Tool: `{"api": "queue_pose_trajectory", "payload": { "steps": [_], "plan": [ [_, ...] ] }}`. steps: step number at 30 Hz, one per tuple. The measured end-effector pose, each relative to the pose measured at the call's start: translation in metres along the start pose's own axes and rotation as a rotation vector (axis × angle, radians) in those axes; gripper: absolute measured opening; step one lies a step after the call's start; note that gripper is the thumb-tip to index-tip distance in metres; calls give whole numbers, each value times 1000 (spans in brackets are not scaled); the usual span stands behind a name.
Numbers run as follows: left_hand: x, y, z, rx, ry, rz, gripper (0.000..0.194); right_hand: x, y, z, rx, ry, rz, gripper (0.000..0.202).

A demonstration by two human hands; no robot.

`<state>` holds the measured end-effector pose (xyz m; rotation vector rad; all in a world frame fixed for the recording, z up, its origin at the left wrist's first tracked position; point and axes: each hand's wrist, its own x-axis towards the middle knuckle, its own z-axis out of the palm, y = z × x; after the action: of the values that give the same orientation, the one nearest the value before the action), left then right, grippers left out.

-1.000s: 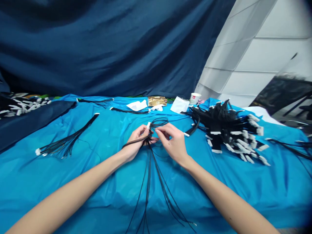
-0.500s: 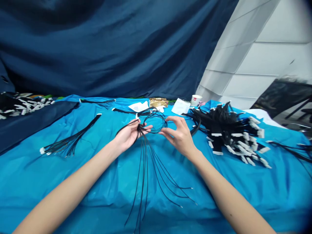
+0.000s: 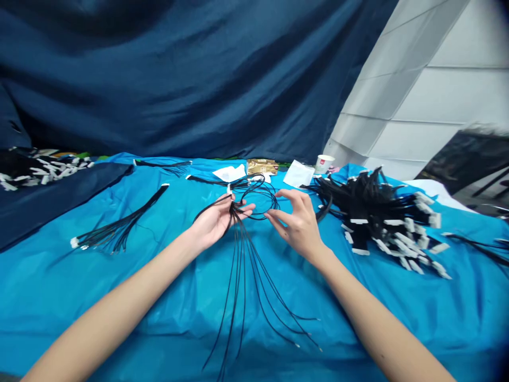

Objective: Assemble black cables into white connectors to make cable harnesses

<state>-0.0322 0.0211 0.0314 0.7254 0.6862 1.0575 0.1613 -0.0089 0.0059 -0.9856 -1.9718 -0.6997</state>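
In the middle of the frame, the left hand (image 3: 212, 225) holds black wires (image 3: 234, 209) near their white plug (image 3: 229, 189), and long ends hang down below. Just right of that, the right hand (image 3: 298, 220) is curled at their round loop (image 3: 275, 202); I can't tell if it pinches it.

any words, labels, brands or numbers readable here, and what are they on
No text can be read.
White cup: a small red mark, too small to read.
Gold pack: pale markings, too small and blurred to read.
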Motion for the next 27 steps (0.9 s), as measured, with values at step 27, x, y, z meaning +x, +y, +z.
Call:
{"api": "queue_pose_trajectory", "payload": {
  "steps": [27],
  "plan": [
    [3,-10,-2,-80,6,23,17,0,-7,0,-66,165,-187,17]
  ]
}}
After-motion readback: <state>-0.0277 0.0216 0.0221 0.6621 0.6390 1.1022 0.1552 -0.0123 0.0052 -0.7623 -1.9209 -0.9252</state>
